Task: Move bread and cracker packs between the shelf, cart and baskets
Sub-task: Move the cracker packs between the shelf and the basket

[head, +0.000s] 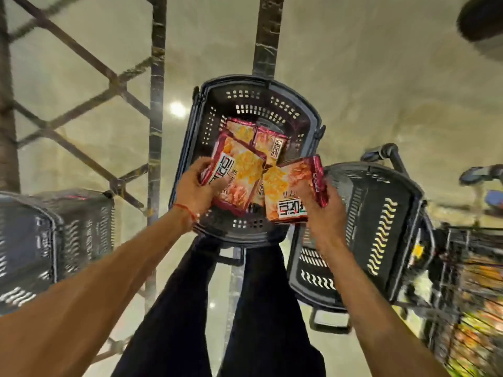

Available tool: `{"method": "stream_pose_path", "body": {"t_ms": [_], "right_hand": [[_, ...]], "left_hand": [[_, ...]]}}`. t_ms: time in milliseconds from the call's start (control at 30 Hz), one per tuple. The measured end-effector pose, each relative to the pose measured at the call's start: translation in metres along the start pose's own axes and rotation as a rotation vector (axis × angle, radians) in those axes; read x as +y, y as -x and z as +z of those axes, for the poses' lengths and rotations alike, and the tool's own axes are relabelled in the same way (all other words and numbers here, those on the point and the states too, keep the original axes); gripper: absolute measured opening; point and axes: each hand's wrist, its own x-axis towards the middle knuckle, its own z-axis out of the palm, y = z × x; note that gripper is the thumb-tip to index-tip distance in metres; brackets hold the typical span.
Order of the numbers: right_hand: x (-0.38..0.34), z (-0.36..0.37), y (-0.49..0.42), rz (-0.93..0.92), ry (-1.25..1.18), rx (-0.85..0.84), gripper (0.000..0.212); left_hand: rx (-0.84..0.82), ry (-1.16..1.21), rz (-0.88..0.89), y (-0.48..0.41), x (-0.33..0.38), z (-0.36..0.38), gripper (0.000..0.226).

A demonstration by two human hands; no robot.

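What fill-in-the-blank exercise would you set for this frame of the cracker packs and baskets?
1. The left hand grips a red-and-orange cracker pack over the ____ dark plastic basket.
2. The right hand grips a second pack of the ____ kind.
3. A thin thread around the left wrist is ____.
4. The wire cart stands on the person's ____ side.
Missing words: middle, same, red, right.
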Motion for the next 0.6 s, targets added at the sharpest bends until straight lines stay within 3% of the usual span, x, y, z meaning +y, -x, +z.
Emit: {"method": "stream_pose_path", "body": {"t_ms": [233, 333, 433, 600], "right_hand": [[-0.031, -0.062, 0.099, -0.051, -0.089, -0.071, 0.033], [-0.029, -0.077, 0.133, -0.088, -0.107, -0.082, 0.046], [-0.014, -0.086, 0.166, -0.111, -0.11, -0.035, 0.065], [0.024, -0.085, 0.231, -0.093, -0.188, 0.105, 0.077]], "left_hand": [[-0.076, 0.007, 0.131, 0.111, 0.047, -0.025, 0.046], [-0.114, -0.002, 0.207, 0.145, 0.053, -0.031, 0.045], [-0.146, -0.055, 0.275, 0.172, 0.052, -0.036, 0.043], [-0.286, -0.098, 0.367, 0.19, 0.038, -0.04, 0.044]]}}
